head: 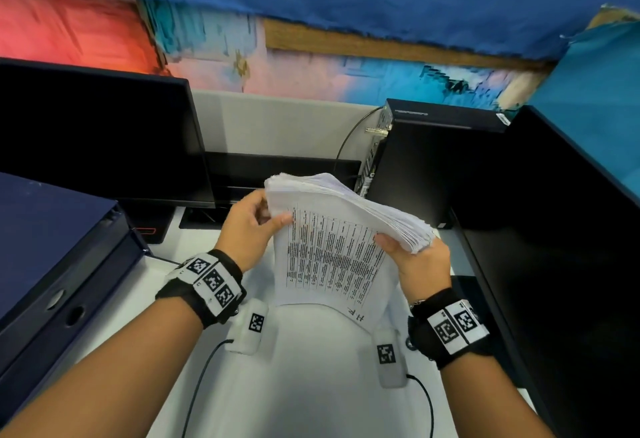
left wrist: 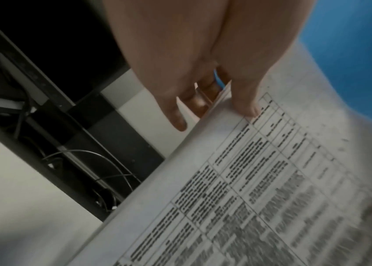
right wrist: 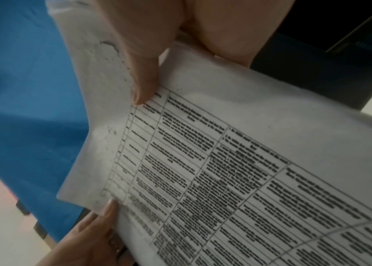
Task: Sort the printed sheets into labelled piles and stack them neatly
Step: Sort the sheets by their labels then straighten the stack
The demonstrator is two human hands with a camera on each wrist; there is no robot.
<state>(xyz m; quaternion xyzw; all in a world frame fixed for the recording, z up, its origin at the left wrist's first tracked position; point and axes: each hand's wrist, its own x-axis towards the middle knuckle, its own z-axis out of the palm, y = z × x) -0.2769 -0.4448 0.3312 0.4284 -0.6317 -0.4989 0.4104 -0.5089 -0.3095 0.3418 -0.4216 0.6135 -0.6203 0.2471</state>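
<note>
A thick stack of printed sheets (head: 349,202) is held in the air above the white desk (head: 311,378). My right hand (head: 412,257) grips the stack's right end, with its thumb (right wrist: 143,86) on top and its fingers hidden underneath. The top sheet (head: 329,264) carries a printed table and curls down toward me, with a handwritten mark (head: 356,316) near its lower edge. My left hand (head: 266,217) pinches this sheet's left edge, thumb (left wrist: 246,108) on the printed face (left wrist: 248,180) and fingers behind it.
Dark blue binders (head: 52,264) lie at the left, with a black monitor (head: 97,132) behind them. A black computer tower (head: 422,160) stands beyond the stack, and a large black panel (head: 554,247) fills the right side. Thin cables (head: 197,389) trail over the desk.
</note>
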